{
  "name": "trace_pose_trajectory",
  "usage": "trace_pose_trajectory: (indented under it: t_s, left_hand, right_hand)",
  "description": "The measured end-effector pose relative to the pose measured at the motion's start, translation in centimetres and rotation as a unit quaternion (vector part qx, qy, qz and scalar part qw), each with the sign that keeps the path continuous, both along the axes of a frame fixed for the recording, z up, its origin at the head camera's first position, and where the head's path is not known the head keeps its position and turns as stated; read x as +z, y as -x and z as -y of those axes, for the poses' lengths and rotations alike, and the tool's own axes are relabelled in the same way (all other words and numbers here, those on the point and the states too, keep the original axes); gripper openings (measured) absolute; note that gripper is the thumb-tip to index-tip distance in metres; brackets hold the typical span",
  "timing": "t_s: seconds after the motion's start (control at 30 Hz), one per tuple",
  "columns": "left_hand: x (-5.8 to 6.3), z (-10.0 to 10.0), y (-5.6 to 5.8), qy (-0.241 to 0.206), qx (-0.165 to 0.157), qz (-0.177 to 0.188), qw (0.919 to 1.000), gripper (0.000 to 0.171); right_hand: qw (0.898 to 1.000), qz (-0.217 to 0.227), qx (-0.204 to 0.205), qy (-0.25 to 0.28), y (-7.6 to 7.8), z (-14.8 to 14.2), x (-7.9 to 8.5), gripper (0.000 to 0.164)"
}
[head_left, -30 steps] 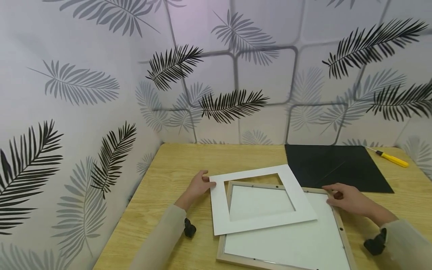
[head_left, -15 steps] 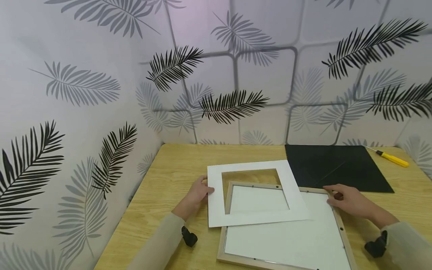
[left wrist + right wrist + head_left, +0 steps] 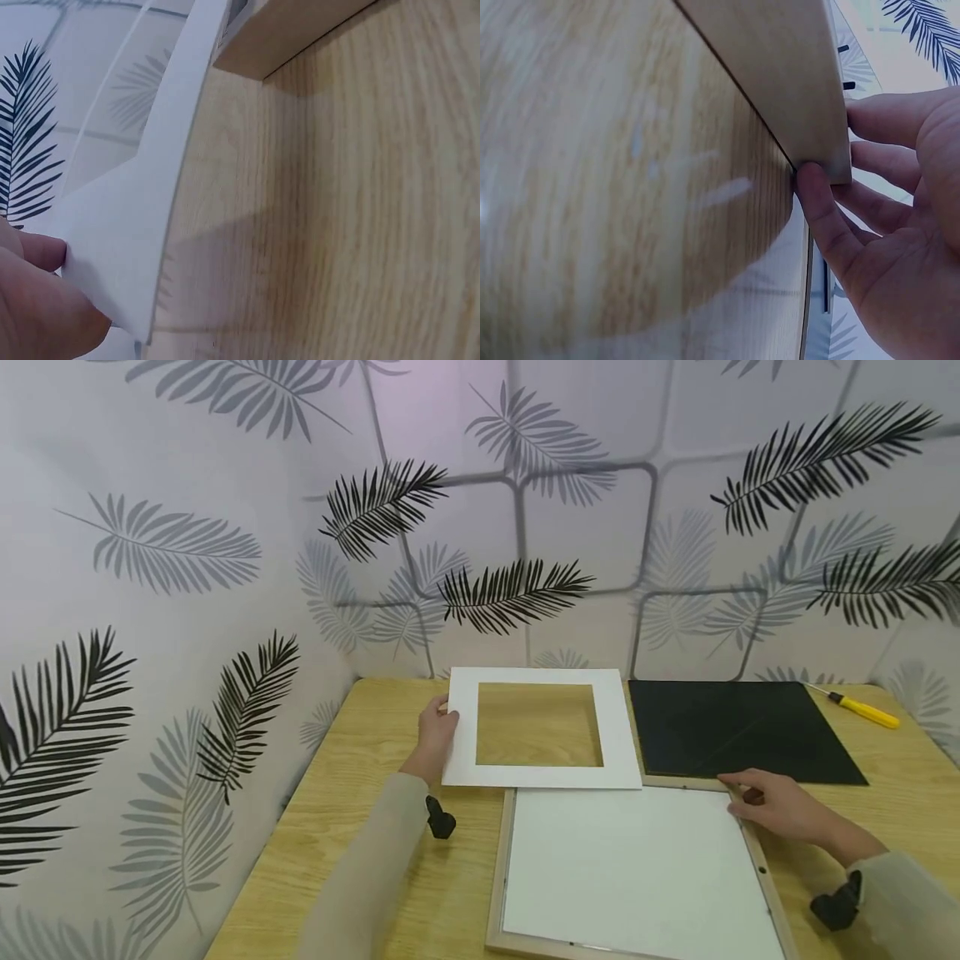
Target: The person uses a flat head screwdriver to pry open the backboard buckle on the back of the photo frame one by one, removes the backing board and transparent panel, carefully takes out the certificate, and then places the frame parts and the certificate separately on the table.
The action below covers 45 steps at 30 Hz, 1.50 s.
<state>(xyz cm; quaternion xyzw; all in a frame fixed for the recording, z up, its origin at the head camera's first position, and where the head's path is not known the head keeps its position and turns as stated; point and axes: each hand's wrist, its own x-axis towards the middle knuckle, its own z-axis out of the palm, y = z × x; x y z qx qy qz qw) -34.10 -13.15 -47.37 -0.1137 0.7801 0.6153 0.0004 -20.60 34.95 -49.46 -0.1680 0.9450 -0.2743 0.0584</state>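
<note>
A white picture mat (image 3: 462,735) with a rectangular opening is held at its left border by my left hand (image 3: 437,739). The left wrist view shows the thumb (image 3: 45,251) against the mat (image 3: 120,232), raised off the tabletop. Its lower border overlaps the far edge of a light wooden picture frame (image 3: 498,885), which lies flat with a white panel (image 3: 630,868) inside. At the frame's far right corner, my right hand (image 3: 783,810) grips the wood; in the right wrist view thumb and fingers (image 3: 885,120) sit on different sides of that corner (image 3: 787,82).
Behind the frame on the right lies a black backing board (image 3: 738,731). A screwdriver (image 3: 862,708) with a yellow handle rests beside it. The wood-grain table (image 3: 375,727) meets a leaf-patterned wall (image 3: 547,510) at the back and left.
My left hand has carried the mat away from over the frame, toward the back of the table, and levelled it out. The right hand stays at the frame corner.
</note>
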Motion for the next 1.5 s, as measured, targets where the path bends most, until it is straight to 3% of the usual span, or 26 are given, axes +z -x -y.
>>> trace_pose_trajectory:
  t_s: [0.2,0.4,0.57,0.7,0.77,0.87,1.0,1.1,1.17,1.3,1.5]
  left_hand:
    - [0.4,0.1,1.5,0.032,0.018,0.005,0.9993,0.055]
    - [-0.2,0.6,1.7,0.093,0.012,0.0,0.9956,0.052]
    - [-1.1,0.1,1.7,0.177,-0.049,-0.014,0.9829,0.049]
    - [-1.6,-0.8,1.4,0.218,-0.117,-0.007,0.969,0.058]
    - [-1.8,-1.3,1.2,0.243,-0.154,0.0,0.9577,0.065]
    - [-2.1,-1.7,0.9,0.291,-0.212,0.006,0.9329,0.072]
    - [-2.2,-2.2,0.5,0.346,-0.287,0.011,0.8932,0.076]
    - [-2.2,-2.4,0.2,0.384,-0.325,0.005,0.8644,0.074]
    - [-2.2,-2.6,0.1,0.404,-0.338,-0.006,0.85,0.071]
    - [-2.4,-3.1,-0.1,0.424,-0.35,-0.022,0.8351,0.064]
    - [-2.4,-4.1,0.0,0.443,-0.361,-0.04,0.8196,0.057]
  right_hand:
    - [1.0,-0.001,0.006,0.012,0.0,-0.2,-0.2,0.047]
    - [1.0,-0.002,0.009,0.007,0.1,-0.3,-0.3,0.047]
    - [1.0,-0.015,0.007,0.001,0.1,-0.4,-0.3,0.047]
    - [1.0,-0.017,0.003,0.001,0.0,-0.3,-0.4,0.047]
    - [1.0,-0.013,0.0,0.003,-0.1,-0.3,-0.4,0.047]
    - [1.0,-0.01,-0.004,0.006,-0.1,-0.3,-0.5,0.048]
    - [1.0,-0.005,-0.009,0.003,-0.2,-0.2,-0.5,0.048]
    - [1.0,-0.002,-0.009,0.001,-0.2,-0.1,-0.4,0.048]
    - [1.0,-0.001,-0.009,0.002,-0.2,-0.1,-0.3,0.048]
    - [1.0,-0.005,-0.008,0.006,-0.3,0.0,-0.3,0.047]
    - [1.0,-0.01,-0.008,0.008,-0.3,-0.1,-0.3,0.047]
